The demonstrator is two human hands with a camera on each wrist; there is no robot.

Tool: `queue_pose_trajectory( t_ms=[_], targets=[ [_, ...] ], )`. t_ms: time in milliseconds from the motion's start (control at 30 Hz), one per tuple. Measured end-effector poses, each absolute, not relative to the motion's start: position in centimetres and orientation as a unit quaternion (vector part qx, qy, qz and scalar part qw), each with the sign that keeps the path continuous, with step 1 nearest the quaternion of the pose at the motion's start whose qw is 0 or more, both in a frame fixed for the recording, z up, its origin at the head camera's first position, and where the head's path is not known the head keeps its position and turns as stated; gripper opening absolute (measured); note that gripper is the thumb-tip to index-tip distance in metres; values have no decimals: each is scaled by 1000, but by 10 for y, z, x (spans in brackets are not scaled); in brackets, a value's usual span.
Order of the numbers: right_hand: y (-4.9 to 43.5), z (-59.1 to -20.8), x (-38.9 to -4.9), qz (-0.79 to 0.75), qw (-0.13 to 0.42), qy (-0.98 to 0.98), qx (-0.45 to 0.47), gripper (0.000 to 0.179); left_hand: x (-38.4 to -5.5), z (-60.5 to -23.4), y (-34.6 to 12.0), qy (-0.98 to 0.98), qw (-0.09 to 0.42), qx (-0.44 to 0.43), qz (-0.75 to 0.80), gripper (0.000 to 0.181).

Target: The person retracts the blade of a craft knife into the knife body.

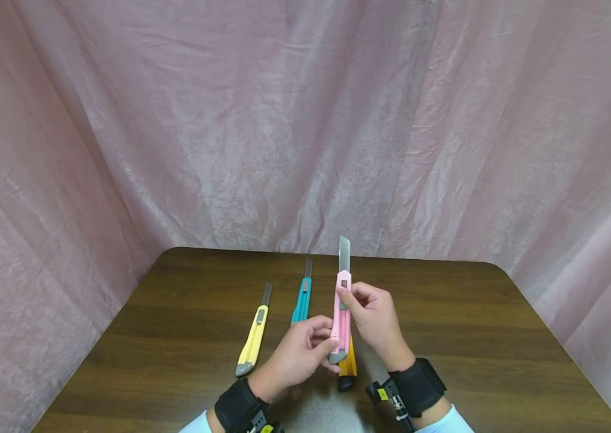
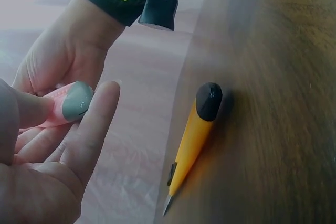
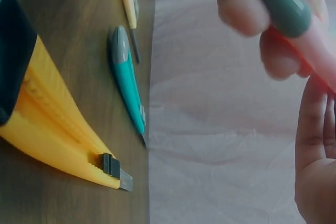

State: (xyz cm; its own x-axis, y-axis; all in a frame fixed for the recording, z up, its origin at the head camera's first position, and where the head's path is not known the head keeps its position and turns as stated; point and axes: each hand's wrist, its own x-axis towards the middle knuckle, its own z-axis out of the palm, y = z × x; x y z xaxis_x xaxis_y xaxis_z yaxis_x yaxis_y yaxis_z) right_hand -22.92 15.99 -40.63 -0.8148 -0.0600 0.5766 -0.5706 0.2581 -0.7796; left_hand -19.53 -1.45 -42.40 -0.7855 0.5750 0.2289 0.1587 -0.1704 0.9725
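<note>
Cutter, pink [image 1: 341, 322], is held up over the tabletop [image 1: 446, 319] near the person's midline, blade [image 1: 344, 255] extended and pointing away from both hands. Right hand [image 1: 380, 319]: thumb and fingers clamped on the upper body, thumb on the front face close by the slider [image 1: 344, 284] — whether it bears on the slider, cannot tell. Left hand [image 1: 302, 350]: thumb and fingertips pinching the lower body, just beside the grey end cap [image 2: 77, 101]; one finger lies nearly straight alongside the cap.

Three more cutters lie on the wood with blades showing: pale yellow cutter [image 1: 254, 338] at left, teal cutter [image 1: 302, 297] between, its lower part hidden by the left hand in the head view, and orange cutter [image 3: 58, 124] on the table below the pink one. None of these three is gripped.

Step in hand, by judgement: two-handed holding of the pink cutter, steadied at both ends of its body. A next move at the slider would call for a firm left pinch, a right thumb square on the slider, and fingertips well below the blade. Setting it down would call for a spot apart from the orange cutter — its short blade is bare too.
</note>
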Motion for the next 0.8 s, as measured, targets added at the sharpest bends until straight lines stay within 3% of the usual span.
queue_pose_trajectory(
  t_ms=[367,800],
  targets=[
    [162,-415,-236,564,211,-774,196,21,-196,-425,-16,626,150,292,708,22],
    [159,-410,-230,567,218,-769,200,9,-196,-423,-17,629,149,292,705,22]
  ],
)
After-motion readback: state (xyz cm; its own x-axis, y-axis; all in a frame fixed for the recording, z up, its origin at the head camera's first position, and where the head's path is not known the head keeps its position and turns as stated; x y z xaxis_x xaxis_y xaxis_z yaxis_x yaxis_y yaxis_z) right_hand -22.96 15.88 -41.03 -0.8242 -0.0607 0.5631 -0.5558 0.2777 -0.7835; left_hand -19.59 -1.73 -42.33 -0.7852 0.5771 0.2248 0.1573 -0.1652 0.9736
